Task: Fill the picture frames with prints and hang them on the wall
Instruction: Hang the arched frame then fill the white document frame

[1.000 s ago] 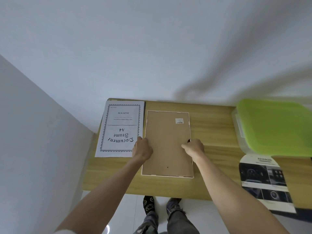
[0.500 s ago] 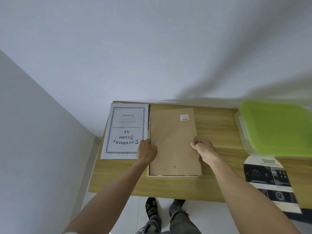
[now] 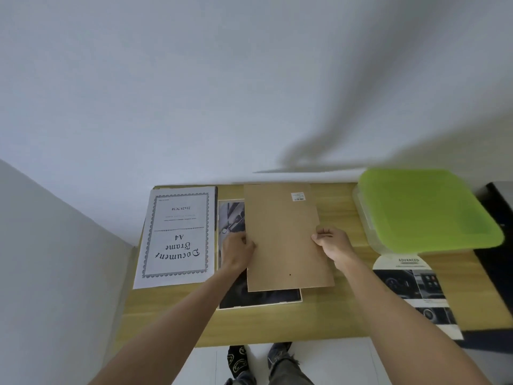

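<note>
A brown backing board (image 3: 283, 234) with a small white barcode sticker is lifted off the white picture frame (image 3: 261, 304), which lies face down on the wooden table (image 3: 327, 320). My left hand (image 3: 238, 250) grips the board's left edge and my right hand (image 3: 330, 243) grips its right edge. The board is shifted to the right of the frame. Under it a dark black-and-white print (image 3: 231, 218) shows inside the frame. A white "Document Frame A4" insert sheet (image 3: 177, 237) lies flat just left of the frame.
A clear plastic box with a lime green lid (image 3: 424, 209) stands at the table's right. In front of it lies a car brochure print (image 3: 413, 293). A dark object (image 3: 499, 201) sits at the far right edge. White walls stand behind and to the left.
The backing board has come up out of the frame and moved right, uncovering the dark print beneath. Both hands stayed on the board's side edges.
</note>
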The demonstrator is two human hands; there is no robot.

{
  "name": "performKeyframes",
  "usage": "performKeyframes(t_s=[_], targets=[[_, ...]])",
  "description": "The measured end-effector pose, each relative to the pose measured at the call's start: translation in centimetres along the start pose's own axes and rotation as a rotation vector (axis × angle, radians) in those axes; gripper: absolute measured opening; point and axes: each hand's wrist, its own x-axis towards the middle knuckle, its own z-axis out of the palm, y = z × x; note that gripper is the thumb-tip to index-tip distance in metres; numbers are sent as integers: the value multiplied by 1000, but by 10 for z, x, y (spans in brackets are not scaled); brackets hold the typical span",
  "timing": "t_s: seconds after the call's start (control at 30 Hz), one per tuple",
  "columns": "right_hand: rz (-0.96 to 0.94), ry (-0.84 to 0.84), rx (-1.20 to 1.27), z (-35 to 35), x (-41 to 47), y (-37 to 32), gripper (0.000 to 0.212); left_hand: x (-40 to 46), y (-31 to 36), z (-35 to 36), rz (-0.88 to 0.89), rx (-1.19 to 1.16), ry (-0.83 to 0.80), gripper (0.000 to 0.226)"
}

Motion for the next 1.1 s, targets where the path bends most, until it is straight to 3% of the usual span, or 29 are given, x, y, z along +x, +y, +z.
performKeyframes(t_s=[0.07, 0.2, 0.5, 0.8, 1.1], targets=[[-28, 58, -113, -20, 7, 5, 8, 4, 13, 19, 4, 18, -31, 13], [-73, 108, -364, -52, 20, 17, 33, 10, 40, 58, -27, 87, -65, 12], [-76, 113, -479, -75, 53, 49, 56, 22, 68, 114, -30, 210, -133, 13], [-110, 139, -528, -85, 72, 51, 53, 28, 82, 133, -15, 346, -145, 13], [-166, 156, -778, -70, 62, 56, 35, 19, 91, 142, 60, 603, -181, 24]])
